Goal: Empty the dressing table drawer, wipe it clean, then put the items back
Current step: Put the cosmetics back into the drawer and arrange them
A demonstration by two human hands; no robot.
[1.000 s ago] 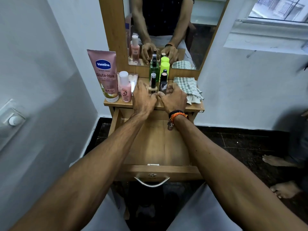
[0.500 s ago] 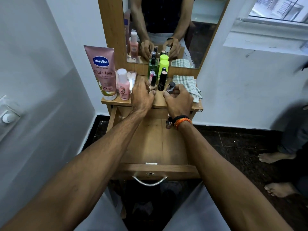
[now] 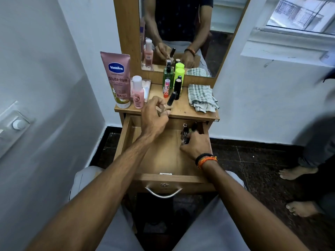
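The wooden drawer (image 3: pixel 161 178) stands pulled out under the dressing table top (image 3: pixel 183 110). My left hand (image 3: pixel 154 116) hovers over the table's front edge and pinches a small bottle with a black cap (image 3: pixel 170 100). My right hand (image 3: pixel 195 145) is down in the drawer's back right corner, fingers curled round small dark bottles (image 3: pixel 184 134). On the top stand a pink Vaseline tube (image 3: pixel 117 78), a pink bottle (image 3: pixel 137 93), a green bottle (image 3: pixel 167 75), a neon-capped bottle (image 3: pixel 179 73), a black tube (image 3: pixel 177 87) and a small orange-based stick (image 3: pixel 166 87).
A folded checked cloth (image 3: pixel 202 97) lies on the top's right side. A mirror (image 3: pixel 181 33) rises behind the bottles. White walls close in left and right. Another person's bare feet (image 3: pixel 297 173) stand on the dark floor to the right.
My right hand has carried small bottles from the table top down into the drawer's back right corner. My left hand has lifted a black-capped bottle off the top.
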